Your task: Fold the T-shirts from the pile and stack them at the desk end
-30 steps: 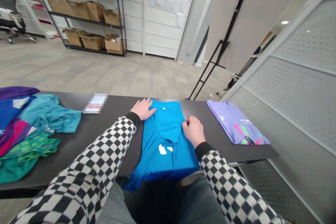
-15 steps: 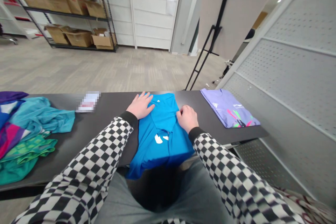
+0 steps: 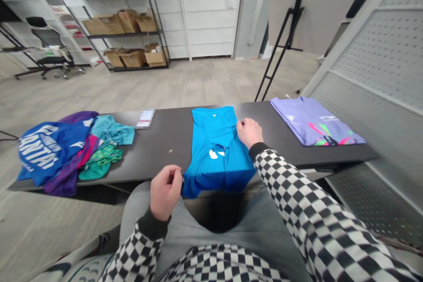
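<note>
A bright blue T-shirt (image 3: pixel 214 154) lies partly folded on the dark table in front of me, its collar at the far edge and its lower part hanging over the near edge. White print shows near its middle. My right hand (image 3: pixel 250 133) is closed at the shirt's upper right edge, fingers curled on the fabric. At the near left corner, my left hand (image 3: pixel 166 191) is closed in a pinch on the shirt's hanging edge; its fingertips are partly hidden.
A folded purple T-shirt (image 3: pixel 317 123) lies on the right of the dark table (image 3: pixel 165 141). Several heaped colourful garments (image 3: pixel 56 150) lie at the left, near a blurred white packet (image 3: pixel 145 118). A perforated grey panel (image 3: pixel 380 79) stands at the right, and a shelf with cardboard boxes (image 3: pixel 132 58) behind.
My left hand has left the shirt's upper left edge and come down to its near left corner, closing. The right hand stays at the right edge. The view has turned left.
</note>
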Motion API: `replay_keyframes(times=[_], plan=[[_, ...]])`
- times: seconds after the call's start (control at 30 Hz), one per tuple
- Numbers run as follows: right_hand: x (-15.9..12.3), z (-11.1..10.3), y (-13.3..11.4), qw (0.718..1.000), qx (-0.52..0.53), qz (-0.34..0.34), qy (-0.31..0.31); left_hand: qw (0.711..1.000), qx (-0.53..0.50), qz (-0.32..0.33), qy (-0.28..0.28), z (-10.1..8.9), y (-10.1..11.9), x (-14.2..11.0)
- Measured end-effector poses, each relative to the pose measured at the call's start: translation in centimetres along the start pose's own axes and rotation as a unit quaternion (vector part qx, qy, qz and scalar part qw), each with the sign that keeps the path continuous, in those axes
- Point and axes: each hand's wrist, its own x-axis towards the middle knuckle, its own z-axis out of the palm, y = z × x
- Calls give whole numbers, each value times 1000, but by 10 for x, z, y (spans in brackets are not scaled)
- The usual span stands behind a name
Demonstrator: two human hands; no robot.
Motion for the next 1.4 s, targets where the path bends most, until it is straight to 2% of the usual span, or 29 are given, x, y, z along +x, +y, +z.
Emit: replay_keyframes(times=[0.07,0.13,0.27,0.33,0.37,0.43,0.53,0.6,0.67,0.73,0.8,0.9,1.03,1.2,1.4], plan=[[2,1,3,999,26,3,18,998,-44,-45,-16,-3,-10,-34],[4,-1,4,998,54,11,43,993,-74,-80,-47,-1,-20,-50],[-11,-24,-5,982,148,-29,113,985,-83,-133,-70,8,-38,-47],[-40,-41,-19,963,230,-63,123,984,-77,-134,-85,12,-42,-42],[-62,-48,-27,952,278,-65,108,984,-75,-130,-92,14,-44,-41],[-114,-55,-46,922,384,-43,16,985,-75,-121,-96,17,-45,-40],[-193,-46,-73,825,528,27,-201,985,-92,-119,-85,21,-43,-39],[-228,-31,-87,756,577,74,-302,983,-111,-123,-74,23,-41,-38],[-245,-16,-97,702,606,102,-359,982,-126,-122,-70,24,-39,-36],[-246,-7,-106,675,625,122,-373,981,-137,-117,-70,25,-37,-35],[-241,-3,-114,664,639,145,-359,980,-147,-114,-67,25,-36,-35],[-235,-5,-123,646,657,187,-340,982,-144,-109,-49,25,-33,-36],[-236,-12,-129,615,682,217,-332,992,-86,-85,-43,23,-25,-35],[-236,-22,-127,560,711,242,-349,995,-66,-63,-47,24,-17,-29],[-231,-22,-115,492,744,246,-380,991,-103,-71,-51,29,-21,-24]])
